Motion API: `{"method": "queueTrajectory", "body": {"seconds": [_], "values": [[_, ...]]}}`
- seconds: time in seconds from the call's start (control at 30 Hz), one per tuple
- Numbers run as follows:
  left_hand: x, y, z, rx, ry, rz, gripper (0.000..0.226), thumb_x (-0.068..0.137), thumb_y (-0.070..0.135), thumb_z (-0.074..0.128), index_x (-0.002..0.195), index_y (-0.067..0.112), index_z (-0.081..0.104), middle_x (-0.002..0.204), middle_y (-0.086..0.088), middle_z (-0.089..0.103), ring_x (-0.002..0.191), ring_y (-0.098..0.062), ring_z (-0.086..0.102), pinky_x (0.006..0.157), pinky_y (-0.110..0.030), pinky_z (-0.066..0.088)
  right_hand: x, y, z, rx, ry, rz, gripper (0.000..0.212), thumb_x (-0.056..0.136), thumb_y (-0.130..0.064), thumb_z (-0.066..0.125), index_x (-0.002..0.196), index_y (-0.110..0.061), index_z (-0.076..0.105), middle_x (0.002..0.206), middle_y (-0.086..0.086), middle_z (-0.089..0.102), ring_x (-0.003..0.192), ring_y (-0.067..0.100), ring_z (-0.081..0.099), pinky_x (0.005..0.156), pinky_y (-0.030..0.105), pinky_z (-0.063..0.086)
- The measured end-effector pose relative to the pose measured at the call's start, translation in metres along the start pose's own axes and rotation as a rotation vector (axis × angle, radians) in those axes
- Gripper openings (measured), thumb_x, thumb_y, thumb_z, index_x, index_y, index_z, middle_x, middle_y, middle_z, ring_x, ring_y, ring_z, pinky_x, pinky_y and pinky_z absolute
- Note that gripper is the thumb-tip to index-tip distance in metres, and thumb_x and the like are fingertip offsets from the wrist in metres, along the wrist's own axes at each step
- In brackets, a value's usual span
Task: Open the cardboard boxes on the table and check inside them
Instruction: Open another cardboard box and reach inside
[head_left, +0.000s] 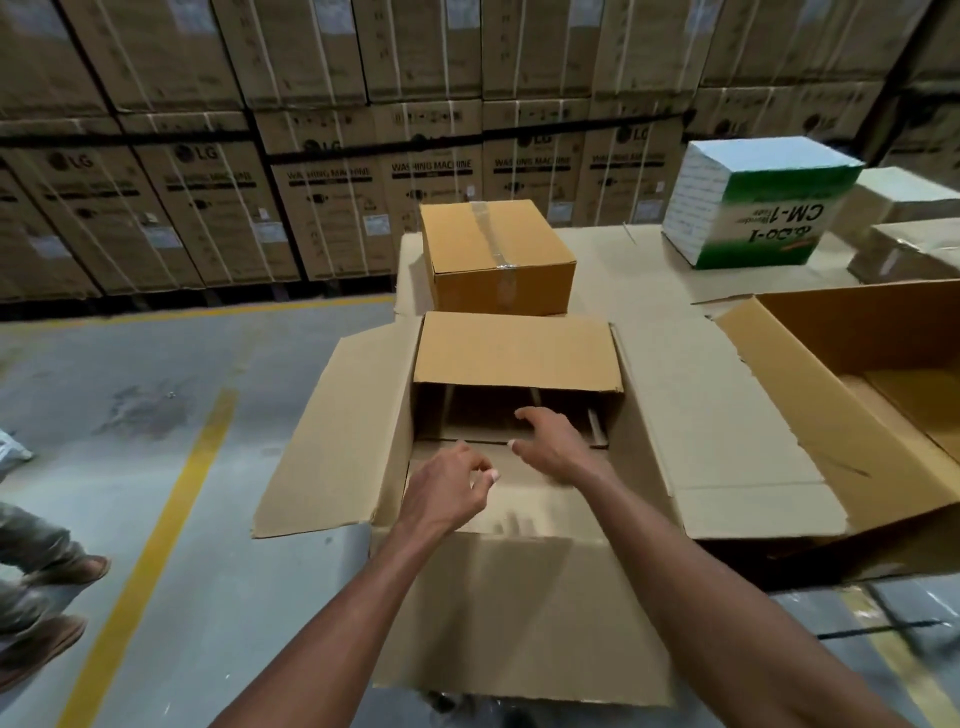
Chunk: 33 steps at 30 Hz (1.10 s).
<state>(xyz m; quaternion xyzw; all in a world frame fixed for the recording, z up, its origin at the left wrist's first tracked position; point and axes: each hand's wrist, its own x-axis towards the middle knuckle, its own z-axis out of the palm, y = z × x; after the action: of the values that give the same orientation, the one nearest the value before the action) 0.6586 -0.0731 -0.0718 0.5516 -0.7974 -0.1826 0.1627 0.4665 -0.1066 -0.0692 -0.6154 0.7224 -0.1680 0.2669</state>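
Checking inside the open box (498, 597)!
Your left hand (449, 488) hovers loosely curled, holding nothing; right hand (553, 441) reaches in, fingers spread. Next, probably the taped box (496, 254) behind.

Both bare forearms reach forward and up from the bottom edge, converging toward the middle. The left hand (449, 488) sits nearer, back of the hand up, wrist roughly straight, its fingers loosely curled downward with the thumb tip showing a pale nail on its right side; nothing can be seen pinched in it. The right hand (553, 441) reaches a little farther ahead, palm down, fingers extended forward and slightly spread, the thumb pointing left toward the other hand. The 2 hands are close together but apart. The right forearm runs in from the lower right corner.
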Motion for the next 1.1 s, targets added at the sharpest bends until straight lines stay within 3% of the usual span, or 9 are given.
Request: {"method": "queueTrajectory", "body": {"seconds": [0.13,0.2,0.27,0.4,0.5,0.63,0.83,1.1], "values": [[0.028,0.001,0.000,0.026,-0.051,-0.032,0.028,0.098,0.049,0.054,0.110,0.030,0.071,0.113,0.012,0.060,0.104,-0.012,0.058,0.086,-0.037,0.052,0.046,0.019,-0.002,-0.272,-0.139,0.066,0.069,0.098,-0.031,0.059,0.158,-0.017,0.029,0.167,0.005,0.019,0.155,0.030,0.010,0.121,0.052,0.021],[0.039,-0.003,0.002,0.006,-0.069,-0.050,0.026,0.097,0.049,0.055,0.110,0.031,0.070,0.117,0.012,0.061,0.108,-0.012,0.059,0.090,-0.039,0.053,0.056,0.028,-0.004,-0.298,-0.145,0.079,0.077,0.098,-0.029,0.059,0.161,-0.016,0.017,0.169,0.006,0.010,0.155,0.032,0.004,0.122,0.052,0.015],[0.049,-0.007,0.005,-0.012,-0.071,-0.052,0.028,0.097,0.048,0.055,0.114,0.030,0.069,0.121,0.011,0.061,0.111,-0.013,0.060,0.093,-0.041,0.053,0.058,0.032,-0.005,-0.313,-0.042,0.037,0.085,0.095,-0.027,0.059,0.162,-0.018,0.006,0.169,0.007,0.006,0.155,0.034,0.004,0.122,0.052,0.014],[0.069,-0.010,0.015,0.013,-0.055,-0.038,0.050,0.097,0.046,0.057,0.144,0.030,0.053,0.146,0.008,0.052,0.130,-0.016,0.051,0.106,-0.042,0.045,0.070,0.038,-0.008,-0.350,0.246,-0.083,0.098,0.087,-0.023,0.060,0.161,-0.025,-0.004,0.169,0.008,0.004,0.155,0.033,-0.002,0.123,0.053,0.015],[0.083,-0.009,0.021,0.003,-0.050,-0.050,0.063,0.096,0.047,0.057,0.154,0.033,0.039,0.157,0.005,0.042,0.140,-0.018,0.042,0.112,-0.043,0.040,0.094,0.033,-0.024,-0.331,0.310,-0.129,0.101,0.084,-0.024,0.061,0.161,-0.029,-0.004,0.170,0.009,0.000,0.155,0.032,-0.010,0.123,0.055,0.014],[0.093,-0.004,0.024,-0.010,-0.038,-0.065,0.064,0.096,0.049,0.056,0.155,0.035,0.037,0.160,0.008,0.038,0.141,-0.017,0.041,0.112,-0.037,0.038,0.134,0.021,-0.058,-0.368,0.352,-0.171,0.110,0.083,-0.022,0.065,0.160,-0.032,-0.012,0.170,0.007,-0.009,0.155,0.033,-0.011,0.122,0.056,0.016],[0.095,-0.009,0.027,-0.044,-0.055,-0.106,0.062,0.098,0.051,0.053,0.156,0.039,0.034,0.164,0.012,0.029,0.146,-0.013,0.033,0.114,-0.033,0.030,0.200,0.023,-0.077,-0.463,0.256,-0.151,0.119,0.085,-0.030,0.076,0.159,-0.033,-0.018,0.166,0.004,-0.025,0.153,0.035,-0.018,0.123,0.057,0.013],[0.103,-0.030,0.029,-0.071,-0.054,-0.155,0.056,0.097,0.052,0.054,0.150,0.037,0.044,0.159,0.012,0.035,0.143,-0.012,0.035,0.115,-0.031,0.030,0.239,0.050,-0.063,-0.500,0.093,-0.055,0.108,0.089,-0.033,0.072,0.161,-0.031,-0.009,0.169,0.005,-0.015,0.155,0.036,-0.005,0.122,0.056,0.015]]}}
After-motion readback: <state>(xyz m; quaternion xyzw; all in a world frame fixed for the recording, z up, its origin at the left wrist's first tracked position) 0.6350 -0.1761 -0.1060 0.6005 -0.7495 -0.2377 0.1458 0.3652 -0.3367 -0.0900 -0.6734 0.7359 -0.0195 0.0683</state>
